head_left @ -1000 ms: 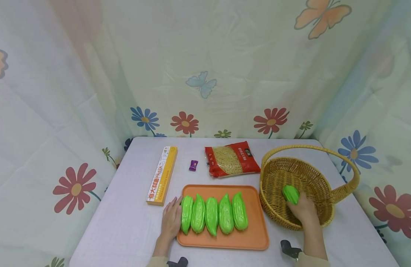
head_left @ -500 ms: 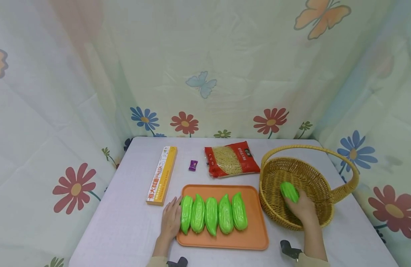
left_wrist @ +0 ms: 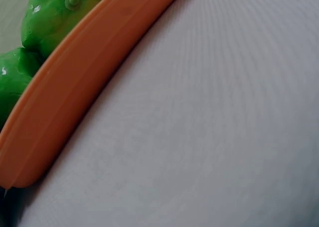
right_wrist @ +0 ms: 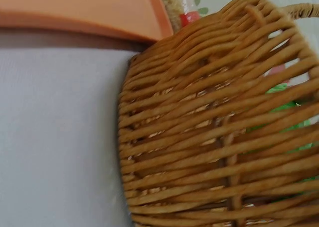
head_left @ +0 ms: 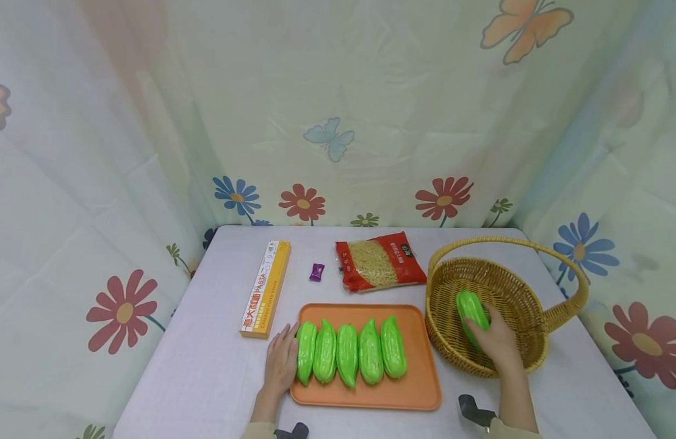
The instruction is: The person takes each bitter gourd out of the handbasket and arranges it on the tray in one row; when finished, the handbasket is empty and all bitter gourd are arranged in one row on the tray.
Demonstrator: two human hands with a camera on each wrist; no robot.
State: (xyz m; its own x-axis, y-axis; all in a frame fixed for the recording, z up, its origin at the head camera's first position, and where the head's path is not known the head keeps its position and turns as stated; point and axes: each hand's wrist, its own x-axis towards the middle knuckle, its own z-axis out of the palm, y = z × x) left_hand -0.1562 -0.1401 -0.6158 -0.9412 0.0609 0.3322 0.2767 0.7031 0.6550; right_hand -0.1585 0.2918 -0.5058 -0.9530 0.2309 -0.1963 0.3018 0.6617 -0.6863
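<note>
In the head view, several glossy green bitter melons lie side by side on an orange tray. My left hand rests at the tray's left edge, fingers extended beside the leftmost melon. Inside a wicker basket on the right, my right hand holds another bitter melon, its thumb across the near side; the fingers beyond are partly hidden. The left wrist view shows the tray's side wall with melon ends above it. Through the weave in the right wrist view, green patches show behind the basket wall.
A yellow and white pasta box lies behind the left hand. Near the back are a small purple wrapped candy and a red bag of pasta. The basket's tall handle arches over its opening.
In the basket, my right hand has shifted the bitter melon slightly left and away from me, and more of the melon shows. My left hand has stayed at the tray's edge.
</note>
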